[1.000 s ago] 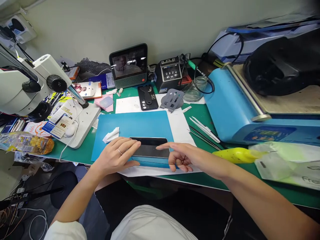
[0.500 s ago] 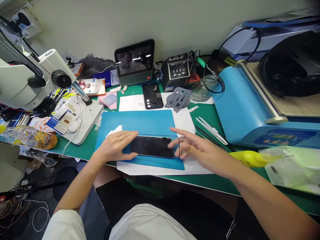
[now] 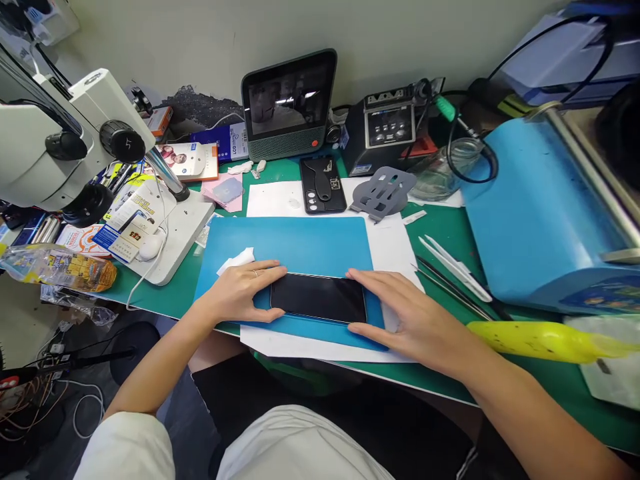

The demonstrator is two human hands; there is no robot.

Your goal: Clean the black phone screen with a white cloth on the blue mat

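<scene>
A smartphone (image 3: 318, 298) with a dark glossy screen lies face up on a blue mat (image 3: 290, 240), its long side running left to right. My left hand (image 3: 245, 291) holds its left end, thumb at the near corner and fingers at the far corner. At the opposite end my right hand (image 3: 407, 313) grips the phone in the same way, thumb near and fingers far. A crumpled white wipe (image 3: 237, 261) rests on the mat just behind my left hand.
White paper (image 3: 395, 243) lies beneath the mat. Behind are a black phone case (image 3: 323, 187), a grey folding stand (image 3: 384, 193) and a display (image 3: 290, 107). Tweezers (image 3: 453, 267) and a yellow bottle (image 3: 540, 340) lie right, by a blue machine (image 3: 545, 213). A microscope (image 3: 95, 140) stands left.
My right hand has come down from hovering with loose fingers to grip the phone's right end. The thin dark outline past that end no longer shows separately. The view has shifted slightly.
</scene>
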